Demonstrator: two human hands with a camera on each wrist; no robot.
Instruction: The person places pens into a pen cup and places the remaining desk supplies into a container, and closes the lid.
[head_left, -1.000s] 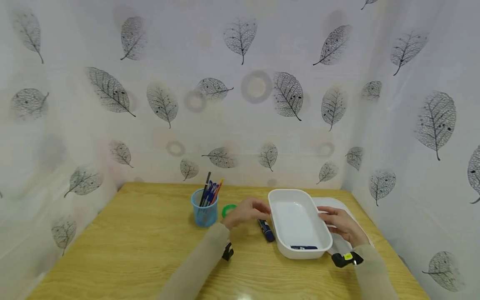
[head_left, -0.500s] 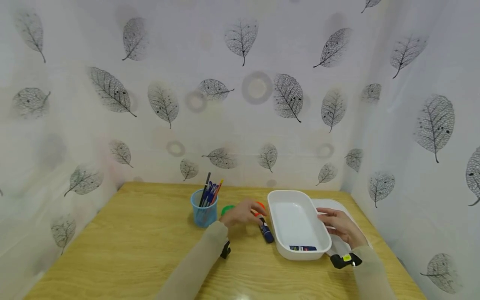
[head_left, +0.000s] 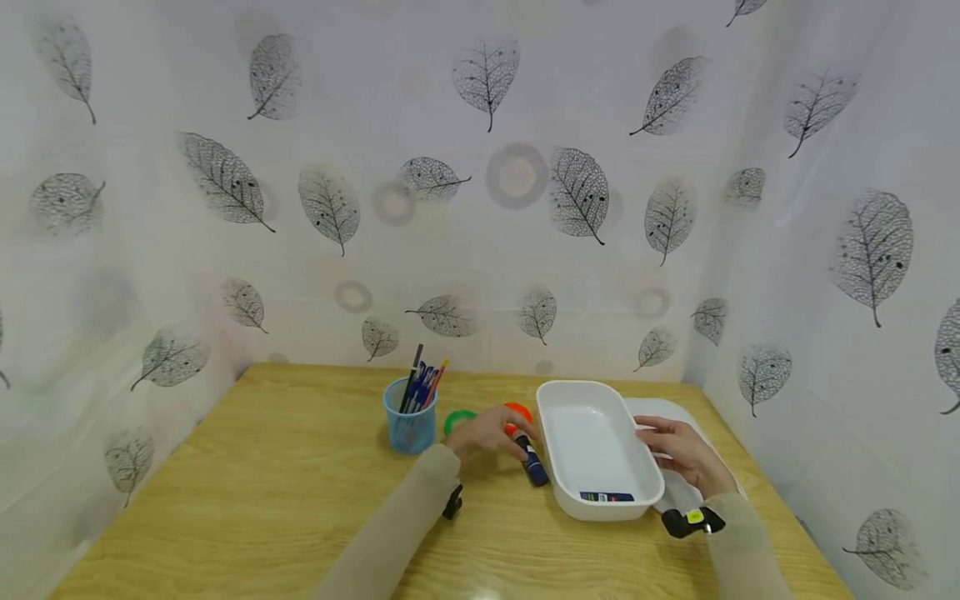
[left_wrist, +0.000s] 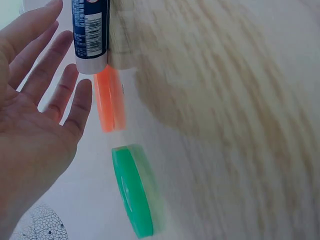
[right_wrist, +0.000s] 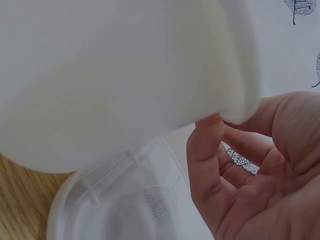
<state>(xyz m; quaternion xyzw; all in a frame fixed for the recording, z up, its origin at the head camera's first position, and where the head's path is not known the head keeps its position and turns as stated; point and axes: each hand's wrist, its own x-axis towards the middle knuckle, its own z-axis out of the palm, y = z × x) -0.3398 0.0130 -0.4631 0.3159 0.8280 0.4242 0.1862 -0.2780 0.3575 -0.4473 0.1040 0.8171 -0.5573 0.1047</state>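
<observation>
My left hand (head_left: 491,432) reaches over a navy glue stick (head_left: 534,468) on the table, left of a white plastic box (head_left: 600,442). In the left wrist view its fingers are spread beside the glue stick (left_wrist: 91,35), which has a barcode and a pale end; a firm grip does not show. My right hand (head_left: 686,454) holds the box's right rim between thumb and finger, as the rim (right_wrist: 240,112) in the right wrist view shows. Inside the box, at the near end, lies a dark blue item (head_left: 606,497) with coloured marks.
Behind the left hand lie an orange round thing (head_left: 519,410) and a green one (head_left: 457,418), seen edge-on in the left wrist view. A blue cup (head_left: 410,429) of pens stands further left. Partly under the right hand is a white lid (head_left: 667,408). A leaf-patterned curtain surrounds the table.
The left hand drew back left from the box's edge, then lowered slightly towards the glue stick, uncovering the orange round thing. The right hand stays at the box's rim.
</observation>
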